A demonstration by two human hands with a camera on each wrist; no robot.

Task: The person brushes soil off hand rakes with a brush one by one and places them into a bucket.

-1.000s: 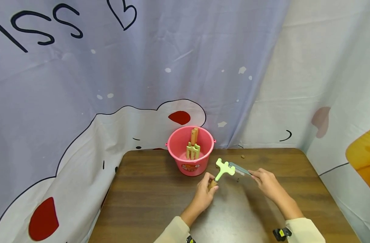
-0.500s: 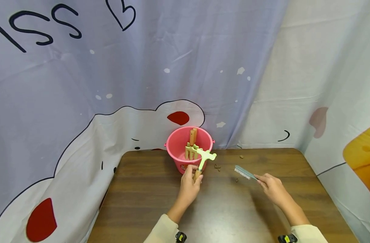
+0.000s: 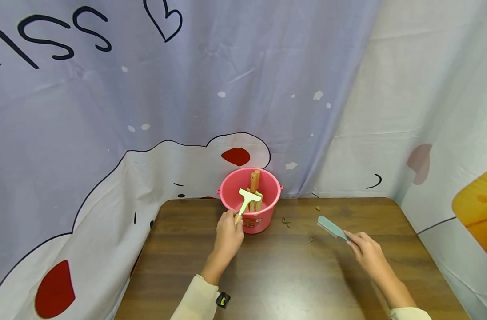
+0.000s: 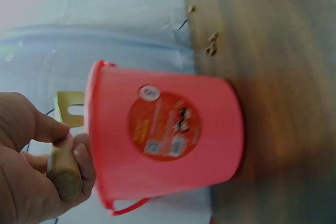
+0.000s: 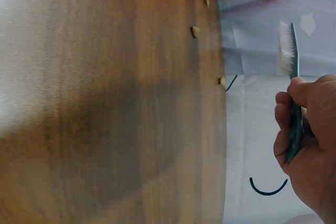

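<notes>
My left hand (image 3: 229, 235) grips the wooden handle of a small light-green toy garden rake (image 3: 248, 196). Its head is over the front rim of a pink bucket (image 3: 263, 222). In the left wrist view the handle's wooden end (image 4: 65, 179) pokes out between fingers and thumb, close beside the bucket's rim. Inside the bucket stand two more tools, a green garden fork (image 3: 259, 202) among them, with wooden handles (image 3: 253, 180) upward. At the right, my right hand (image 3: 367, 255) holds a teal brush (image 3: 331, 226) above the table; its white bristles (image 5: 286, 48) show in the right wrist view.
Several small brown bits (image 3: 285, 221) lie on the wooden table (image 3: 179, 258) to the right of the bucket, some near the back edge. A printed curtain (image 3: 187, 89) hangs behind the table and along its sides.
My left hand has carried the rake leftward, away from the brush and over to the bucket. My right hand has drawn the brush back to the right and turned it.
</notes>
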